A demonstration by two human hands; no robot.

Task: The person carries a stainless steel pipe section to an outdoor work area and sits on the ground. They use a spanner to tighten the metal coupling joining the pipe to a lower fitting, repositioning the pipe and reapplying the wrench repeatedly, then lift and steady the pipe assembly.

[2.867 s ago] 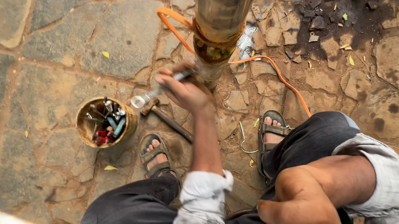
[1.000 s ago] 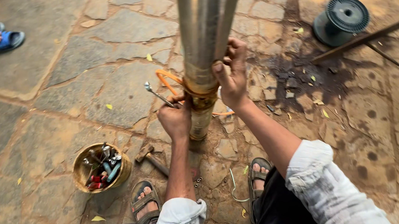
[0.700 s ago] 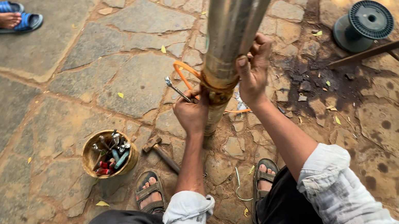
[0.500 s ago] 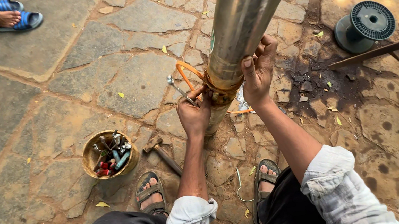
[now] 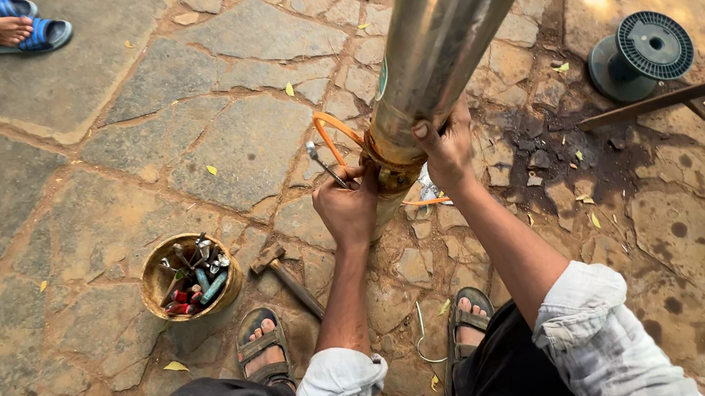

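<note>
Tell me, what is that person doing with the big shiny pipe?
A person crouches on a stone floor over a long steel cylinder that stands tilted. The left hand holds a thin metal tool at the cylinder's rusty lower collar. The right hand grips the other side of that collar. An orange cable loops out beside it. A hammer and a round tin of tools lie by the person's left foot.

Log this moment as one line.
left hand: holds spanner at rusty collar | right hand: grips steel pump tube | hammer: on paving
</note>
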